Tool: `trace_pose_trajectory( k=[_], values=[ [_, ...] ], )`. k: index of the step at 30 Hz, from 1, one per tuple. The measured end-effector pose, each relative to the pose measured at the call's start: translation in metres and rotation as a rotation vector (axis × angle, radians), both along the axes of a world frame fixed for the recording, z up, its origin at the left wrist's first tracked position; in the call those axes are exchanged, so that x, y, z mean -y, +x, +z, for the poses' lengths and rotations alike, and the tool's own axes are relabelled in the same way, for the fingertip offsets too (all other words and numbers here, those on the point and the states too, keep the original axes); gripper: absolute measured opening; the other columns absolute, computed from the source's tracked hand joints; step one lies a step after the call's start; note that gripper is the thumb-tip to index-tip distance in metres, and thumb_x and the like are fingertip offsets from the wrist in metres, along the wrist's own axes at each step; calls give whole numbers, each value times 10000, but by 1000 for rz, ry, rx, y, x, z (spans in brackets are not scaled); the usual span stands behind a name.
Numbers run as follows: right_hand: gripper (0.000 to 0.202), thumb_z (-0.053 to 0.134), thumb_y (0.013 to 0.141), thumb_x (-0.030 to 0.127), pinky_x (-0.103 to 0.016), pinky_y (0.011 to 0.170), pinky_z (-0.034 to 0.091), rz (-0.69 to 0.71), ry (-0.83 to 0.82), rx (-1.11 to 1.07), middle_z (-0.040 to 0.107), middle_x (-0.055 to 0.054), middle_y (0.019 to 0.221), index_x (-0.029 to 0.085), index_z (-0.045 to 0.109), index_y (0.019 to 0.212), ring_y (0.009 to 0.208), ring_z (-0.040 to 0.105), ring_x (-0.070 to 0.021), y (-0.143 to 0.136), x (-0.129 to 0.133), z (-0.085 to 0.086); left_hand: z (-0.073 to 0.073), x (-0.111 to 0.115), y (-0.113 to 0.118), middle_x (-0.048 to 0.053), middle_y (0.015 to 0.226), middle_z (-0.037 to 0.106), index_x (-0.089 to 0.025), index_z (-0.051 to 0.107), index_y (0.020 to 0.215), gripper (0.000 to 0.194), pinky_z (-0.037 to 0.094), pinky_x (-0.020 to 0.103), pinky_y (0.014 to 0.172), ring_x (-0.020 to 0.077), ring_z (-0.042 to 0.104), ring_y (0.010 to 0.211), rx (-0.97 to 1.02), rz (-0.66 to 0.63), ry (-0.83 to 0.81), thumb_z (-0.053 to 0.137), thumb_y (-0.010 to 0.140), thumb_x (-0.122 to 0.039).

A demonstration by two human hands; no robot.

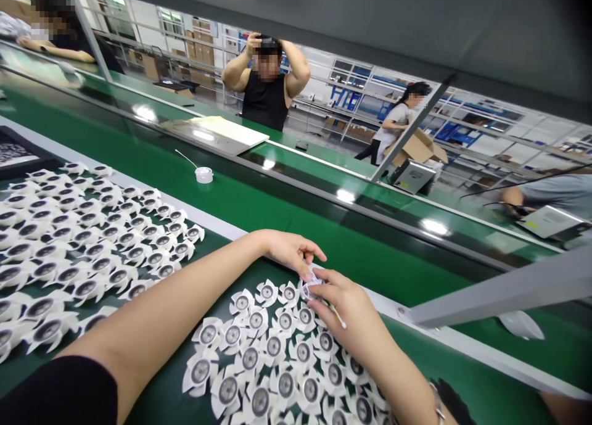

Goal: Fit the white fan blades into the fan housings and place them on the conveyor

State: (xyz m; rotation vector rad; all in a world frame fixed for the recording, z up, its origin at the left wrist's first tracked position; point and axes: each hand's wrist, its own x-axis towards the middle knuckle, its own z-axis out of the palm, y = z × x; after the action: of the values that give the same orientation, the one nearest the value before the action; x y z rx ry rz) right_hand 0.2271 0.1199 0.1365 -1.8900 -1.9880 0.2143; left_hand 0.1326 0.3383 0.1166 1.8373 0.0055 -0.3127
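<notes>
A small white plastic fan housing point(309, 287) is between my two hands at the table's far edge. Fingers of my right hand point(346, 298) are closed around it from the right, and a thin pale wire point(340, 317) with a small end sticks out beneath them. My left hand point(291, 255) reaches over from the left, its thumb and a finger pressed on the part while the forefinger stretches forward. My fingers hide much of the housing. Just below them, white fan impellers point(274, 346) with dark round hubs lie close together on the green table.
More impellers point(92, 246) cover the table at left. A similar white round housing point(203, 175) with a wire sits on the green conveyor point(259, 197). A grey metal post point(499, 292) slants in at right. Several people are beyond the conveyor.
</notes>
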Motion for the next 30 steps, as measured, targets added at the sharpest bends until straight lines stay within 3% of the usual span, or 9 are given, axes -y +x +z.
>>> trace_pose_trajectory(
  k=[6, 11, 13, 18, 22, 25, 30],
  values=[
    [208, 592, 881, 283, -380, 937, 546, -27, -14, -42, 672, -92, 1235, 261, 765, 996, 1100, 665, -268, 9, -2, -11, 4, 1, 5, 6, 1006, 554, -210, 436, 1440, 947, 449, 254, 691, 155, 569, 812, -48, -41, 80, 861, 617, -404],
    [257, 546, 893, 395, -321, 798, 597, -24, 52, -3, 681, -79, 1224, 304, 768, 985, 1038, 696, -276, 11, -7, -29, 5, -3, 5, 1, 1049, 519, -251, 305, 1517, 1085, 469, 286, 763, 167, 575, 860, -96, -10, 168, 871, 605, -406],
    [271, 534, 894, 408, -316, 777, 599, -38, 58, 3, 671, -77, 1243, 306, 768, 983, 1032, 697, -279, 11, -6, -29, 6, -2, 4, 1, 1061, 512, -258, 311, 1515, 1067, 466, 298, 806, 177, 574, 905, -101, -6, 203, 861, 623, -454],
    [258, 556, 906, 432, -296, 931, 537, -37, -13, -65, 671, -55, 1243, 307, 769, 982, 1131, 652, -250, 12, -5, -22, 9, 1, 4, -9, 1023, 540, -252, 294, 1519, 1038, 439, 300, 846, 188, 575, 955, -108, -22, 226, 825, 670, -525],
    [268, 540, 895, 400, -305, 893, 555, -52, -49, -37, 647, -62, 1284, 301, 771, 988, 1127, 653, -266, 9, -6, -18, 13, 3, 2, 6, 1054, 523, -224, 278, 1526, 1048, 431, 309, 889, 199, 567, 997, -127, -35, 252, 816, 679, -527],
    [266, 546, 885, 404, -314, 844, 575, -57, -40, -40, 660, -64, 1259, 306, 776, 977, 1102, 664, -279, 10, -7, -21, 12, 4, 3, 16, 1023, 514, -185, 276, 1526, 1030, 449, 319, 861, 205, 564, 966, -130, -42, 255, 792, 697, -513],
    [233, 617, 860, 463, -331, 864, 574, -10, 9, -160, 692, -63, 1182, 314, 782, 931, 1072, 675, -280, 23, -11, -32, 5, 1, 10, 4, 938, 528, -184, 289, 1513, 1117, 469, 345, 805, 227, 585, 900, -152, -19, 229, 842, 591, -489]
  ],
)
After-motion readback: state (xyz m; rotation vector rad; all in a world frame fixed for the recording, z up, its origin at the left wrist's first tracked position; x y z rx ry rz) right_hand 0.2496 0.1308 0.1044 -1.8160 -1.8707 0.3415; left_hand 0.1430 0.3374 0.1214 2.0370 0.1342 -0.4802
